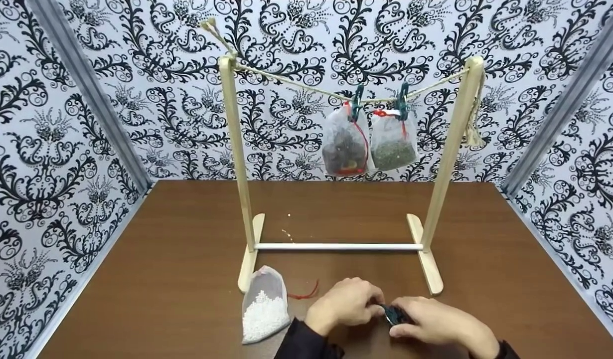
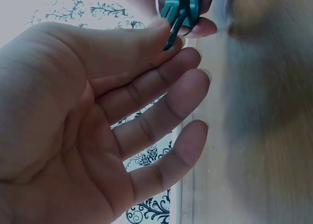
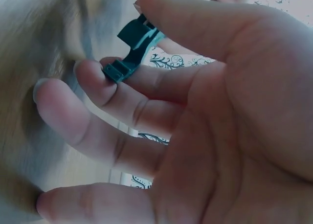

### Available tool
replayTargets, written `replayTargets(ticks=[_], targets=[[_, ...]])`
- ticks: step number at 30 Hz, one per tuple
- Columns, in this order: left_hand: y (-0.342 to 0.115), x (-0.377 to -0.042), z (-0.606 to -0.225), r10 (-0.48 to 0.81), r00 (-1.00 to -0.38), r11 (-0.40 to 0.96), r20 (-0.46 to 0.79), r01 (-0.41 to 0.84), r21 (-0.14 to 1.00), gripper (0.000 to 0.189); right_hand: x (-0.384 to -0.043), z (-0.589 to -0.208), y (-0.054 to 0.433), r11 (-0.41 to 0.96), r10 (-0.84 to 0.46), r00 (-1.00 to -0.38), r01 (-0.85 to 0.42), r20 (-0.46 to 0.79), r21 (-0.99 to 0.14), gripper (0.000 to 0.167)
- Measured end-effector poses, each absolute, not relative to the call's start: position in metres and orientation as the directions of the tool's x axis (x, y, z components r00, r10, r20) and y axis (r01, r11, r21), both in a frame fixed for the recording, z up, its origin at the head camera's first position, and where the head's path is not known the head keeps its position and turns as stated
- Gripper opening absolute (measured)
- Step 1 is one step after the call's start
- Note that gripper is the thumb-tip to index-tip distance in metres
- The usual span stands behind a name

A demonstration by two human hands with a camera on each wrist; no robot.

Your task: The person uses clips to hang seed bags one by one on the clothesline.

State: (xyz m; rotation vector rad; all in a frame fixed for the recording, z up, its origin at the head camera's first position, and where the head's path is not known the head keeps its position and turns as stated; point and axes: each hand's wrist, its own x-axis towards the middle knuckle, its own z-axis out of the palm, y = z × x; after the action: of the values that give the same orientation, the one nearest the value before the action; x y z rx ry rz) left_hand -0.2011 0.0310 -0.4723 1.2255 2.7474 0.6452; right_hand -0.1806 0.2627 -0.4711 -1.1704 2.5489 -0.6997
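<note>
Low over the front of the table, both hands are at a dark green plastic clothespin (image 1: pixel 395 315). My left hand (image 1: pixel 347 301) pinches one end of it between thumb and index finger; its other fingers are loosely bent in the left wrist view. From the other side, my right hand (image 1: pixel 431 319) holds the clothespin (image 3: pixel 134 40) between thumb and fingers. Left of the hands lies a white mesh drawstring bag (image 1: pixel 265 311), partly filled with small white grains. Its red cord (image 1: pixel 304 295) trails toward the left hand.
A wooden stand (image 1: pixel 446 164) carries a sagging rope (image 1: pixel 296 84). Two filled mesh bags, one dark (image 1: pixel 345 149) and one greenish (image 1: pixel 393 147), hang there from green clothespins (image 1: pixel 403 99). A white bar (image 1: pixel 336 246) joins the stand's feet. Patterned walls (image 1: pixel 286 45) enclose the table.
</note>
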Motion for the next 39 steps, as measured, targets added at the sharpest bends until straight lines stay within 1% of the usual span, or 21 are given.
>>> replayTargets(ticks=[3, 6, 10, 12, 14, 17, 19, 22, 25, 27, 29, 33, 36, 39], targets=[[0.031, -0.201, -0.472, 0.706, -0.696, 0.604, 0.132, 0.689, 0.401, 0.008, -0.181, -0.472, 0.263, 0.559, -0.76, -0.65, -0.648, -0.008, -0.518, 0.035], [0.032, -0.201, -0.471, 0.677, -0.721, 0.624, 0.149, 0.67, 0.403, 0.007, -0.181, -0.472, 0.263, 0.574, -0.742, -0.67, -0.616, -0.024, -0.54, 0.037], [0.033, -0.2, -0.469, 0.644, -0.745, 0.648, 0.176, 0.653, 0.391, 0.006, -0.181, -0.472, 0.265, 0.592, -0.716, -0.696, -0.573, -0.044, -0.567, 0.049], [0.033, -0.199, -0.467, 0.634, -0.748, 0.653, 0.196, 0.654, 0.383, 0.006, -0.181, -0.471, 0.266, 0.592, -0.716, -0.697, -0.58, -0.036, -0.56, 0.055], [0.032, -0.199, -0.466, 0.62, -0.754, 0.659, 0.216, 0.65, 0.378, 0.005, -0.182, -0.471, 0.267, 0.588, -0.721, -0.693, -0.596, -0.019, -0.547, 0.058], [0.024, -0.199, -0.463, 0.577, -0.771, 0.673, 0.271, 0.636, 0.378, 0.005, -0.183, -0.472, 0.268, 0.587, -0.721, -0.692, -0.593, -0.024, -0.55, 0.058], [0.015, -0.199, -0.462, 0.532, -0.784, 0.681, 0.319, 0.62, 0.389, 0.004, -0.183, -0.472, 0.268, 0.608, -0.705, -0.708, -0.579, -0.034, -0.543, 0.057], [-0.005, -0.2, -0.459, 0.462, -0.795, 0.689, 0.392, 0.601, 0.406, 0.004, -0.182, -0.47, 0.266, 0.668, -0.662, -0.749, -0.566, -0.038, -0.483, 0.057], [-0.028, -0.198, -0.456, 0.391, -0.802, 0.693, 0.451, 0.579, 0.429, 0.004, -0.181, -0.466, 0.262, 0.699, -0.635, -0.771, -0.592, 0.032, -0.401, 0.053], [-0.043, -0.198, -0.456, 0.346, -0.801, 0.698, 0.488, 0.567, 0.437, 0.004, -0.183, -0.461, 0.256, 0.692, -0.632, -0.771, -0.607, 0.078, -0.391, 0.05], [-0.059, -0.198, -0.454, 0.299, -0.818, 0.717, 0.492, 0.532, 0.45, 0.005, -0.185, -0.455, 0.248, 0.668, -0.642, -0.755, -0.635, 0.129, -0.388, 0.047], [-0.088, -0.197, -0.45, 0.244, -0.833, 0.745, 0.497, 0.489, 0.454, 0.005, -0.191, -0.444, 0.225, 0.636, -0.648, -0.743, -0.648, 0.166, -0.419, 0.045], [-0.107, -0.196, -0.449, 0.214, -0.835, 0.776, 0.507, 0.46, 0.431, 0.004, -0.196, -0.442, 0.204, 0.597, -0.655, -0.725, -0.669, 0.212, -0.444, 0.042], [-0.125, -0.194, -0.45, 0.194, -0.852, 0.815, 0.486, 0.416, 0.404, 0.004, -0.204, -0.444, 0.179, 0.55, -0.653, -0.708, -0.688, 0.269, -0.474, 0.037]])
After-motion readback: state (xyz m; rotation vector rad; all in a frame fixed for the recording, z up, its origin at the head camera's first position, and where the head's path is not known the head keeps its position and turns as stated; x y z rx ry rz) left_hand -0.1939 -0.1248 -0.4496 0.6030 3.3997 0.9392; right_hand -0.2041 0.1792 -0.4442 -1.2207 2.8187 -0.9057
